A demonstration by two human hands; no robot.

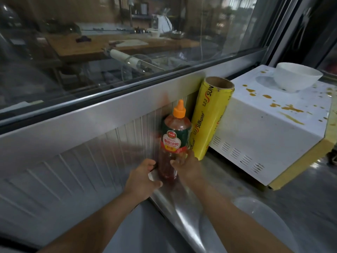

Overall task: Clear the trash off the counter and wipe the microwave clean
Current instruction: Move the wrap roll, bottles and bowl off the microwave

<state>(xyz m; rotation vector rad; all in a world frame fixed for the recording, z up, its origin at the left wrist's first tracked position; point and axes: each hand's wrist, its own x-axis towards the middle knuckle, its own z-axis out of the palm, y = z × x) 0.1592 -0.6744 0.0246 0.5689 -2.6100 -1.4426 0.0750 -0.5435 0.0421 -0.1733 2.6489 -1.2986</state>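
Two hands meet low on a ketchup bottle (175, 141) standing upright at the back of the steel worktop (300, 194): the right hand (186, 168) forms the grip, fingers curled round the bottle's lower body, while the left hand (141, 177) sits just beside the base with fingers bent; whether it touches the bottle or holds the pale scrap (151, 175) showing at its fingertips cannot be told through the blur. The bottle looks mostly full, so likely weighty for its size, its smooth plastic possibly slick; the waist under the label seems the surest place to hold. Just beside it, touching or nearly so, a yellow roll of cling wrap (209, 121) leans against the ribbed metal wall (73, 161), tall, light and apt to topple if nudged. Beyond the roll sits the white microwave (264, 128), its top spattered with orange-brown sauce and carrying a white bowl (296, 76), fragile and near the back edge. Open room lies toward the person and to the right front, where a clear plastic lid or dish (255, 209) rests; the wall and window ledge close off the rear.
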